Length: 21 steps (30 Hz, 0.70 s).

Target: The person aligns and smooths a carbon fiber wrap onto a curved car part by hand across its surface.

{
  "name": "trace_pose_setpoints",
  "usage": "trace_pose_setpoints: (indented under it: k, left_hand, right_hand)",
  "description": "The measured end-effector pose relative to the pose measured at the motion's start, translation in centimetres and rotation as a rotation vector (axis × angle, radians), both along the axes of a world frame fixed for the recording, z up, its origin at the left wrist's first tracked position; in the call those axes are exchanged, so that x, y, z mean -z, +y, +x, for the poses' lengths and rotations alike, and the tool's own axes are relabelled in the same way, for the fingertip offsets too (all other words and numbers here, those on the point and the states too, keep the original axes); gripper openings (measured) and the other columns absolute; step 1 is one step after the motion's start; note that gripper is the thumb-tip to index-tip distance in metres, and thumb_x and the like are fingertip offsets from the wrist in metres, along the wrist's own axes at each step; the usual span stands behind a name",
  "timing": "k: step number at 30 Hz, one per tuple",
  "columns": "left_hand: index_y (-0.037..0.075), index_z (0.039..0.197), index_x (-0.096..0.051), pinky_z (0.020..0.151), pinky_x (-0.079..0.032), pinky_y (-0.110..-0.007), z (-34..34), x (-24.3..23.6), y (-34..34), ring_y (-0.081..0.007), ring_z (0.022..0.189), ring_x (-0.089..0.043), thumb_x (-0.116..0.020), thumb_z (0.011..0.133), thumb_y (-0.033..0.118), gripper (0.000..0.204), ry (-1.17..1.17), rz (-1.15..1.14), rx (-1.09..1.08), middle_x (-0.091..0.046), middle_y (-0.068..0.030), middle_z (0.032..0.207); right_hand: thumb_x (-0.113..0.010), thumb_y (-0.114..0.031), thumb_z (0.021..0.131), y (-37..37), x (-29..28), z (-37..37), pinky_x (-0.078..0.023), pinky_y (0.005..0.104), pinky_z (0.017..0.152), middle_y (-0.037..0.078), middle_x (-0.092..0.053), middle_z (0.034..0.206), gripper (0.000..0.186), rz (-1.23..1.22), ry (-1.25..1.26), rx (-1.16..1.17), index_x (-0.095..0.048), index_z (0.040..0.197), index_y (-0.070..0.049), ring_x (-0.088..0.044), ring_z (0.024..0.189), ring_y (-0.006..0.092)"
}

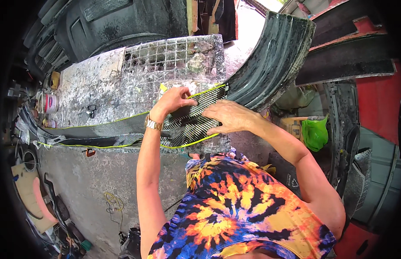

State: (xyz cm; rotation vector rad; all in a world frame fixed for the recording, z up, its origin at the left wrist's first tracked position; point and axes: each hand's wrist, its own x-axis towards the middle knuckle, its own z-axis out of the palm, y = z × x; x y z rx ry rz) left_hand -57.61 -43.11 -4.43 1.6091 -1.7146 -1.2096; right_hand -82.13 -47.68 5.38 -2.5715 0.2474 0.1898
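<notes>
A long strip of black woven carbon fibre cloth (pixel 127 125) with bright yellow edges lies along a long dark mould (pixel 274 60). The mould's curved right end rises bare past the cloth. My left hand (pixel 172 104), with a metal watch at the wrist, is closed at the cloth's far edge, its thumb over the weave and its fingers bent at the yellow border. To its right, my right hand (pixel 230 115) rests on the cloth with fingers and thumb spread. Beneath both hands the weave is creased and dips into the mould. The fingertips of my left hand are partly hidden.
Beneath the mould stands a stained worktable (pixel 88 82) with a wire grid (pixel 157 58). Scissors (pixel 92 111) and a white tub (pixel 51 103) lie beyond the cloth. A green bag (pixel 315 134) is at right, and a yellow cord (pixel 114 202) lies on the floor.
</notes>
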Motion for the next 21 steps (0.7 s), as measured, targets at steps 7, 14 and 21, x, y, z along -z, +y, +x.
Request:
trace_pose_setpoints:
  k: [7, 14, 21]
  left_hand:
    - [0.003, 0.123, -0.065, 0.095, -0.049, -0.044, -2.2, -5.3, 5.3, -0.0358, 0.112, -0.063, -0.080, 0.084, 0.026, 0.048, -0.053, -0.643, -0.486, -0.067, -0.0160, 0.122]
    - [0.003, 0.132, -0.061, 0.109, -0.043, -0.043, -6.6, -1.8, 19.6, -0.0311, 0.130, -0.055, -0.080, 0.083, 0.023, 0.057, -0.119, -0.335, -0.405, -0.058, -0.0126, 0.141]
    - [0.005, 0.145, -0.046, 0.116, -0.035, -0.045, -9.6, -0.3, 18.3, -0.0293, 0.140, -0.045, -0.072, 0.085, 0.011, 0.066, -0.206, -0.345, -0.305, -0.046, -0.0116, 0.153]
  right_hand:
    - [-0.071, -0.042, 0.087, -0.5, -2.2, -1.0, -0.040, 0.0449, 0.109, 0.017, -0.061, 0.133, 0.062, -0.020, 0.044, 0.048, -0.058, 0.133, -0.002, -0.057, 0.123, 0.0337]
    - [-0.076, -0.035, 0.085, 1.2, -7.3, -5.3, -0.036, 0.0456, 0.116, 0.013, -0.057, 0.142, 0.061, -0.166, -0.031, 0.169, -0.057, 0.136, -0.006, -0.050, 0.135, 0.0294]
    - [-0.060, -0.023, 0.093, 4.4, -1.1, -3.3, -0.030, 0.0485, 0.119, 0.008, -0.052, 0.148, 0.050, -0.263, -0.021, -0.134, -0.052, 0.141, -0.011, -0.046, 0.139, 0.0249]
